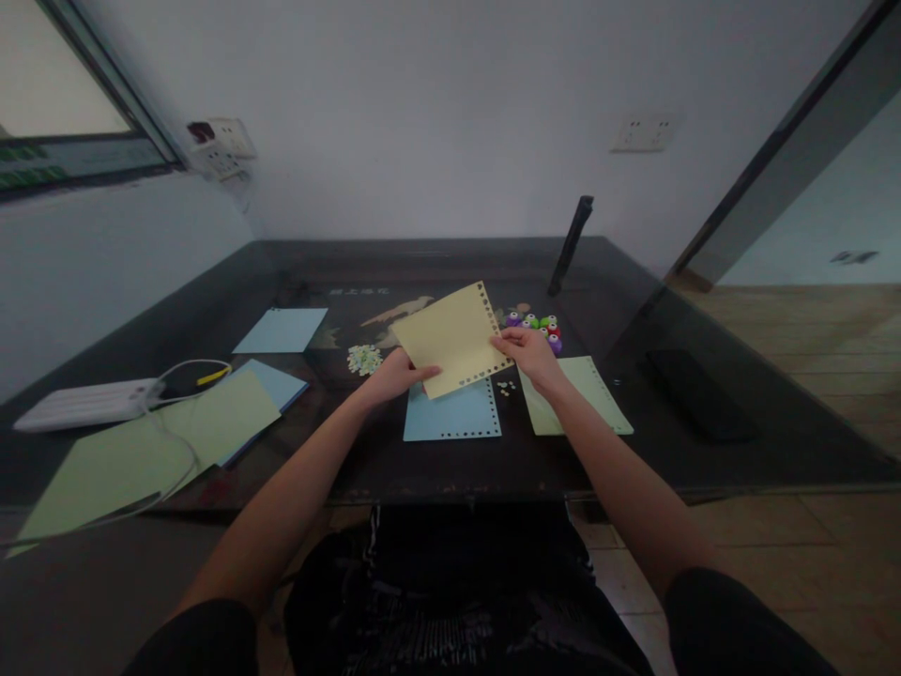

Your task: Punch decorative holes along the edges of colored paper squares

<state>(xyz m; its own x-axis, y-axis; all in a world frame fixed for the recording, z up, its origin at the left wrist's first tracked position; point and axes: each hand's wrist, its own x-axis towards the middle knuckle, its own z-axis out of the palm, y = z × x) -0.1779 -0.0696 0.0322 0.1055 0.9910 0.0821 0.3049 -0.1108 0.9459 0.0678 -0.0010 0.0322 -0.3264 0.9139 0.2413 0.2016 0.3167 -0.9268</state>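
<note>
Both hands hold a pale yellow sheet of paper (pixel 450 340), tilted above the table, with punched holes along its right and lower edges. My left hand (pixel 395 377) pinches its lower left corner, thumb on top. At the right edge, my right hand (pixel 529 351) grips the sheet between thumb and fingers. Partly hidden below lies a blue sheet (pixel 447 418), also punched along two edges. A pale green sheet (pixel 573 394) with edge holes lies under my right forearm. Beside my left hand is a pile of small paper cutouts (pixel 364 359); a few loose cutouts (pixel 506 388) lie near the blue sheet.
Several colourful craft punches (pixel 545 327) cluster behind my right hand. Another blue sheet (pixel 282 330) lies at the back left. Large green paper (pixel 155 451), a white power strip (pixel 88 406) and a cable are at left. A dark flat object (pixel 700 394) lies right; a black upright object (pixel 571 246) stands behind.
</note>
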